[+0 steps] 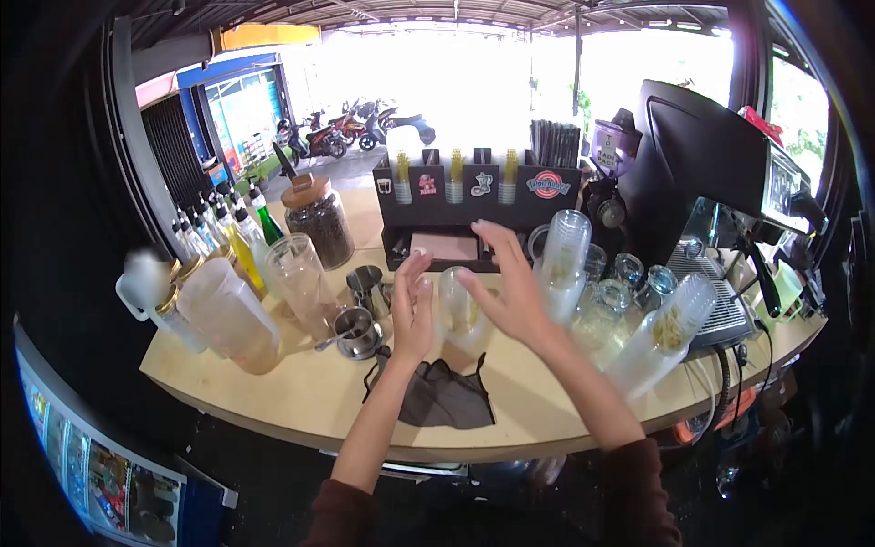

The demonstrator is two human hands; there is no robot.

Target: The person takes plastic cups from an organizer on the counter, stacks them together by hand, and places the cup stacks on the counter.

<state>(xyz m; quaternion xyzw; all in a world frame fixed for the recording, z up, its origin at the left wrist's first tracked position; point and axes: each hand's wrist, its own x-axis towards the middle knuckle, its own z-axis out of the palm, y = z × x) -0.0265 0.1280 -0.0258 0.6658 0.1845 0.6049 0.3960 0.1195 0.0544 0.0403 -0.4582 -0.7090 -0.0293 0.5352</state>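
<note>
On the wooden counter (301, 392), past the plastic pitchers (228, 314) and the small steel jug (357, 331), the left hand (412, 310) stands open, fingers up, just left of a clear plastic cup (458, 310). The cup stands upright between both palms, neither seeming to clamp it. The right hand (515, 292), spread wide, is just right of it; stacked cups (565, 251) crowd that side and a dark cloth (447, 397) lies nearer the person.
</note>
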